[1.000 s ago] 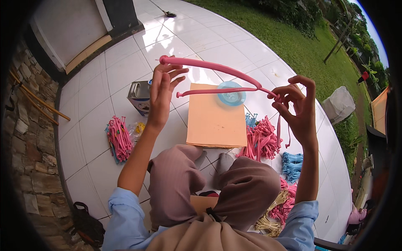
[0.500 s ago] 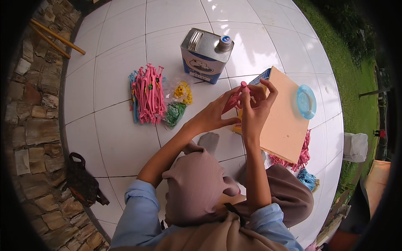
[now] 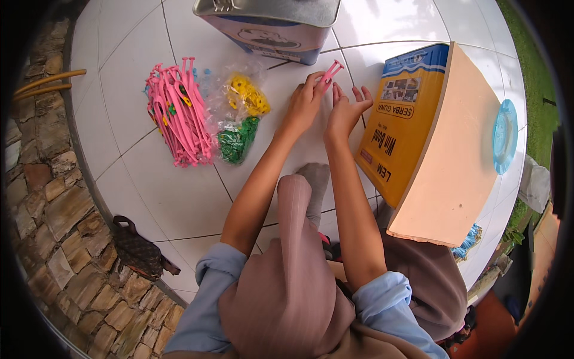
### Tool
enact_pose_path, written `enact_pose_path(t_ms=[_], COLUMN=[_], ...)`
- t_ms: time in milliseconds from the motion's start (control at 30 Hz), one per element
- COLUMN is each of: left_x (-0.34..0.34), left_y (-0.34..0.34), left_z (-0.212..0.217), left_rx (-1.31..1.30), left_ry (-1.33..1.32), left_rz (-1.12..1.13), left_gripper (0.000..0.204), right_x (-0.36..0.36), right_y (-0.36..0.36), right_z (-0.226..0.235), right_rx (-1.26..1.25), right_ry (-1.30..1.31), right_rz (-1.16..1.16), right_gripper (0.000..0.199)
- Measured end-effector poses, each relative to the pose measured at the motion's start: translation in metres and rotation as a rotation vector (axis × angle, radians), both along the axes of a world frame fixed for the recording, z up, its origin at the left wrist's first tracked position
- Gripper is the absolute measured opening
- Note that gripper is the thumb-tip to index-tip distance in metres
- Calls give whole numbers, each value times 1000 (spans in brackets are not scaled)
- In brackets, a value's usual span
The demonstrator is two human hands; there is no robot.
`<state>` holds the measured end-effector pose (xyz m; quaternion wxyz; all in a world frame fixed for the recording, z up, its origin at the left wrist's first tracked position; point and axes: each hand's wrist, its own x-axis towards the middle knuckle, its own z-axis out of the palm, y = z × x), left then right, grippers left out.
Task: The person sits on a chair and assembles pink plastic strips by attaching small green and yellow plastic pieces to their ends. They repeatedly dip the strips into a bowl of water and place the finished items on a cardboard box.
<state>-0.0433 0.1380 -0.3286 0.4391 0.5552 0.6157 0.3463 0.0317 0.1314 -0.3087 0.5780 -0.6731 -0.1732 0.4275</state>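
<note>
Pinching pink plastic strip [image 3: 328,76] in left hand [image 3: 304,103] fingers; right hand [image 3: 345,110] beside.

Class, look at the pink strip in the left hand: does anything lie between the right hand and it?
Nothing visible does. The right hand sits just beside the pink strip held by the left hand, with only bare white tile floor below them.

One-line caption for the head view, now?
Left hand pinches a pink plastic strip beside the open right hand, over white tiles.
</note>
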Motion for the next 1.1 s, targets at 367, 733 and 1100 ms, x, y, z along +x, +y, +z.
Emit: enact_pose_path(t_ms=[367, 733, 1100], left_x=[65, 366, 423], left_y=[-54, -132, -190], left_z=[281, 324, 8], left_rx=[310, 362, -6], left_ry=[-351, -142, -196], left_rz=[-393, -964, -446], left_gripper=[26, 26, 42], right_x=[75, 427, 405], right_y=[-142, -240, -244], right_z=[247, 284, -16], right_rx=[395, 168, -203], right_ry=[215, -542, -994], right_rz=[257, -117, -117], right_gripper=[44, 37, 46])
